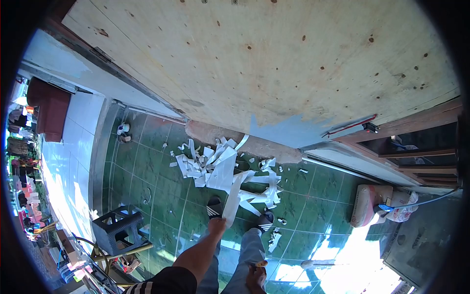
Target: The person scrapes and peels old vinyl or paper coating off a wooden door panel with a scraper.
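Note:
My left hand (217, 226) is closed on the end of a long white strip (232, 202), which hangs down toward a heap of torn white strips (219, 169) on the green tiled floor (166, 196). Beside my right leg is my right hand (256, 277), its fingers curled round a small object with a yellowish-orange end (262, 264); most of it is hidden. Both my feet, in dark striped slides, stand at the near edge of the heap.
Ahead rises a knotted plywood panel (274, 59). A dark plastic stool (120, 230) stands at left, a brown sofa (51, 110) beyond it. Sacks (368, 206) and a blue-handled tool (387, 208) are at right. White scraps dot the floor.

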The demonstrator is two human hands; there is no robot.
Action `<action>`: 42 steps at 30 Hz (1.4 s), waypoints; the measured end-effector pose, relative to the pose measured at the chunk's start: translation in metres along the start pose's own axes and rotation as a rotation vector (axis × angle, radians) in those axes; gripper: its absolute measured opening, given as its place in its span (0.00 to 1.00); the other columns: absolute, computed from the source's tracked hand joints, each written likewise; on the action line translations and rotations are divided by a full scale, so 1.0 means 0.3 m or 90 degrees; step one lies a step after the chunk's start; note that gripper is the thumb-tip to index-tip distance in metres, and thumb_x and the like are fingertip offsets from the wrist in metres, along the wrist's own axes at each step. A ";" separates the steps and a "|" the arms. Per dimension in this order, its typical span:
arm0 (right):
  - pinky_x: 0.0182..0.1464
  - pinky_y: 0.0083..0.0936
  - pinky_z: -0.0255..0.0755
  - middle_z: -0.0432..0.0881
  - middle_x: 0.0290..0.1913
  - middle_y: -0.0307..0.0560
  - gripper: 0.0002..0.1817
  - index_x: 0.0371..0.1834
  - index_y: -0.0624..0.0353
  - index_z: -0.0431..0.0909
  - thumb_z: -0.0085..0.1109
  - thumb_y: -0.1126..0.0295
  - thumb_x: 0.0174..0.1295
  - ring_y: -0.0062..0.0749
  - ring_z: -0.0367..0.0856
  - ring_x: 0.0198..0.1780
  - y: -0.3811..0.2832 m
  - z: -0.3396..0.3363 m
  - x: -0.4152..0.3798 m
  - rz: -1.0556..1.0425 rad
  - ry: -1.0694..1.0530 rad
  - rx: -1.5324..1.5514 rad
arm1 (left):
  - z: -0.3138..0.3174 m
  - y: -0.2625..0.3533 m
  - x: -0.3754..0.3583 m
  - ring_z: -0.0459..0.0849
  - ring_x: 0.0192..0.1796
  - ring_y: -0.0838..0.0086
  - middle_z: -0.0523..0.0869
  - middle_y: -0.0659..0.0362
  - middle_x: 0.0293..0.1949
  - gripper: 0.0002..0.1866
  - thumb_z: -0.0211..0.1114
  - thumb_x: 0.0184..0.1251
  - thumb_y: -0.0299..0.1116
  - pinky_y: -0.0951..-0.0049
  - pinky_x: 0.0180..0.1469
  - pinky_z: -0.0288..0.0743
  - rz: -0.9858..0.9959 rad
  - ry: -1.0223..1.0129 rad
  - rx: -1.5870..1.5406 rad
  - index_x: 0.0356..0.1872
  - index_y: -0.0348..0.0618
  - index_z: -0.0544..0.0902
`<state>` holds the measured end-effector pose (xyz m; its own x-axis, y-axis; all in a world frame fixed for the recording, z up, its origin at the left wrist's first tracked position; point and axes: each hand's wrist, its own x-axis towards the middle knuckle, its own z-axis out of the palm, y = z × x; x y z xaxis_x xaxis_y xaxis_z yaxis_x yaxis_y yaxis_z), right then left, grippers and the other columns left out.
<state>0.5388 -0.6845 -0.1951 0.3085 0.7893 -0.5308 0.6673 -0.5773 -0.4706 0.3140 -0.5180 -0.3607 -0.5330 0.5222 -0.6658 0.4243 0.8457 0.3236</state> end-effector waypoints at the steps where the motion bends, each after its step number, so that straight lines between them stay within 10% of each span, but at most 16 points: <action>1: 0.46 0.53 0.76 0.86 0.38 0.61 0.11 0.35 0.64 0.84 0.72 0.66 0.63 0.61 0.85 0.42 0.008 0.006 0.002 -0.008 0.005 0.006 | 0.000 -0.091 -0.026 0.92 0.35 0.58 0.92 0.50 0.31 0.13 0.79 0.59 0.44 0.56 0.43 0.82 -0.008 0.015 0.001 0.33 0.43 0.93; 11: 0.47 0.45 0.78 0.87 0.38 0.53 0.04 0.36 0.60 0.87 0.71 0.73 0.63 0.52 0.86 0.43 -0.167 -0.035 0.293 -0.185 0.100 0.109 | -0.243 0.072 0.117 0.91 0.40 0.51 0.93 0.50 0.39 0.10 0.75 0.57 0.32 0.52 0.47 0.84 0.110 0.132 -0.086 0.39 0.43 0.92; 17: 0.44 0.42 0.79 0.89 0.42 0.49 0.07 0.40 0.61 0.86 0.66 0.83 0.60 0.47 0.85 0.41 -0.761 -0.265 0.899 -0.541 0.272 0.192 | -0.339 0.187 0.449 0.91 0.40 0.52 0.93 0.50 0.38 0.11 0.73 0.57 0.28 0.53 0.46 0.84 0.564 0.360 0.242 0.42 0.44 0.92; 29: 0.55 0.43 0.82 0.88 0.48 0.56 0.22 0.49 0.63 0.87 0.60 0.87 0.50 0.54 0.86 0.50 -1.257 -0.355 1.477 -0.755 0.373 0.023 | -0.520 0.282 0.458 0.92 0.35 0.57 0.93 0.50 0.35 0.09 0.78 0.59 0.36 0.59 0.43 0.84 0.248 0.120 -0.057 0.38 0.44 0.94; 39: 0.57 0.47 0.81 0.88 0.47 0.59 0.23 0.49 0.65 0.86 0.56 0.86 0.47 0.57 0.86 0.51 -1.219 -0.295 1.567 -0.745 0.366 -0.007 | -0.507 0.042 0.496 0.92 0.42 0.53 0.93 0.49 0.40 0.08 0.72 0.63 0.26 0.58 0.48 0.84 0.215 0.137 -0.027 0.42 0.44 0.93; 42: 0.56 0.46 0.82 0.89 0.47 0.59 0.22 0.48 0.65 0.87 0.57 0.87 0.48 0.57 0.86 0.50 -1.203 -0.267 1.578 -0.725 0.369 0.001 | -0.498 0.004 0.505 0.91 0.48 0.54 0.92 0.50 0.42 0.09 0.71 0.61 0.24 0.58 0.54 0.82 0.377 0.245 0.010 0.41 0.45 0.93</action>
<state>0.4983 -0.0857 -0.2203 -0.1853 0.8108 0.5552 0.7478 0.4829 -0.4556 0.1245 -0.4214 -0.3606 -0.4283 0.8986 -0.0950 0.7323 0.4068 0.5461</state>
